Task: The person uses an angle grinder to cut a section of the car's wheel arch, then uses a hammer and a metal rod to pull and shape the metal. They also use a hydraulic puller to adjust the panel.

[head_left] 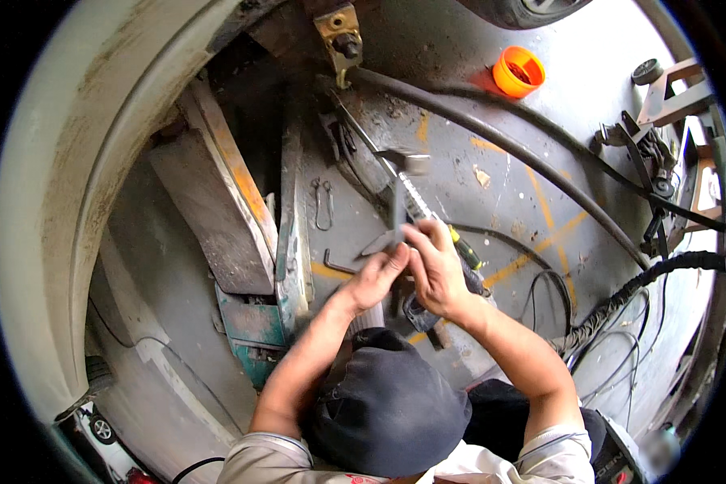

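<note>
My left hand [374,280] and my right hand [438,269] meet low over the floor, thumbs close together. Between their fingers is a thin grey metal piece [398,206], its outline smeared by motion. A hammer-like metal head [412,164] shows at its far end; I cannot tell whether the two are joined. A pointed grey flat piece [379,244] sticks out by my left fingertips. Just beyond my right hand lies a screwdriver with a yellow and black handle [466,248]. An L-shaped hex key [340,264] lies left of my left hand.
A dirty pale car body panel [48,202] curves along the left. Beside it stands a worn metal beam [218,210] with a teal base [252,323]. An orange cup [519,73] stands far right. Thick hoses [508,145] cross the floor toward a wheeled metal frame [661,153].
</note>
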Motion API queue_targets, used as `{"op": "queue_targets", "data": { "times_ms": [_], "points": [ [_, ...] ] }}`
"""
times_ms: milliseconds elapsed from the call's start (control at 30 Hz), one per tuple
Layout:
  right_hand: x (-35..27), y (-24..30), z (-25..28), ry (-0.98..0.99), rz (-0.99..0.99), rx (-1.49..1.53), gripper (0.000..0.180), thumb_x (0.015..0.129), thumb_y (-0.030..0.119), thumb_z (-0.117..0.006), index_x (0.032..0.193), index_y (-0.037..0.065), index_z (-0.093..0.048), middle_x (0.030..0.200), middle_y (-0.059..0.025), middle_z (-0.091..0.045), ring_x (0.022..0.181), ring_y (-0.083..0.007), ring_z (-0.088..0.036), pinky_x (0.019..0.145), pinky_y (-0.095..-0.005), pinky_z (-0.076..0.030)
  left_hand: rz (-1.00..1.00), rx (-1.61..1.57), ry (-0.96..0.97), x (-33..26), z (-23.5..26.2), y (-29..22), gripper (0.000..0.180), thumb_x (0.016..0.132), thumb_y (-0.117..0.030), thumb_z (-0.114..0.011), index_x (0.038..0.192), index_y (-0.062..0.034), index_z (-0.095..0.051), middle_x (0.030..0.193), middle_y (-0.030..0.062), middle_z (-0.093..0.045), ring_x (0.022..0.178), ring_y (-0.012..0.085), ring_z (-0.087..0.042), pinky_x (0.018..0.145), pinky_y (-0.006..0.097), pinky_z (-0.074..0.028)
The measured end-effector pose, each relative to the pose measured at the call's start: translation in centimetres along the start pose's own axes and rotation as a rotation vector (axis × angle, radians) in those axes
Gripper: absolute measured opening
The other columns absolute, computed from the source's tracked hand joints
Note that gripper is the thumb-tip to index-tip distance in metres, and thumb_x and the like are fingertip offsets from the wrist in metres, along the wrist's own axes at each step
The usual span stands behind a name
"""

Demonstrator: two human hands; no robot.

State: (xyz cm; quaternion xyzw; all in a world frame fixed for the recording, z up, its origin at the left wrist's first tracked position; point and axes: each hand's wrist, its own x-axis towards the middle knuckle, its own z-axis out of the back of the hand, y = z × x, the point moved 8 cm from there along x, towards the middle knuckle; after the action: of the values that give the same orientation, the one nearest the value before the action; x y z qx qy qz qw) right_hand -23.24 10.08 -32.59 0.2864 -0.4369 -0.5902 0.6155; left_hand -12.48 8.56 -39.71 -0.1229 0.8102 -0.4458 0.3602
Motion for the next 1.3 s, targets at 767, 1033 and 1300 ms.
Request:
{"op": "queue_targets", "data": {
  "times_ms": [767, 1033, 1300],
  "points": [
    [-3.1, -4.0, -6.9, 0.162, -0.272, -0.180, 0.022, 0.086, 0.016, -0.061, 0.094, -0.002, -0.051, 0.085, -0.0154, -0.065, 0.074, -0.0305, -0.065, 0.070, -0.0427, -0.053, -1.052, 0.388, -0.686, 2.1, 4.1, -21.4, 0.045, 0.105, -0.038, -0.041, 0.072, -0.0088, -0.045, 0.053, -0.0036, -0.042, 0.044, 0.0067, -0.040, 0.041, 0.025, -0.031],
    [0.8, 1.6, 2.8, -0.461, -0.615, 0.650, 0.009, 0.100, 0.011, -0.051, 0.098, 0.005, -0.045, 0.067, -0.0051, -0.050, 0.048, -0.0124, -0.048, 0.041, -0.0287, -0.043, -1.192, 0.502, -0.666, 3.7, 5.0, -23.0, 0.035, 0.100, -0.029, -0.053, 0.076, -0.0039, -0.051, 0.055, 0.0139, -0.048, 0.051, 0.0381, -0.052, 0.047, 0.041, -0.037],
    [1.6, 3.1, 6.9, -0.521, -0.571, 0.701, 0.017, 0.100, 0.021, -0.054, 0.100, 0.007, -0.045, 0.072, -0.0031, -0.047, 0.049, -0.0110, -0.044, 0.040, -0.0259, -0.038, -1.300, 0.491, -0.707, 5.7, 5.6, -24.3, 0.045, 0.103, -0.038, -0.043, 0.074, -0.0052, -0.051, 0.053, 0.0037, -0.046, 0.045, 0.0189, -0.050, 0.045, 0.033, -0.036]
  ]
}}
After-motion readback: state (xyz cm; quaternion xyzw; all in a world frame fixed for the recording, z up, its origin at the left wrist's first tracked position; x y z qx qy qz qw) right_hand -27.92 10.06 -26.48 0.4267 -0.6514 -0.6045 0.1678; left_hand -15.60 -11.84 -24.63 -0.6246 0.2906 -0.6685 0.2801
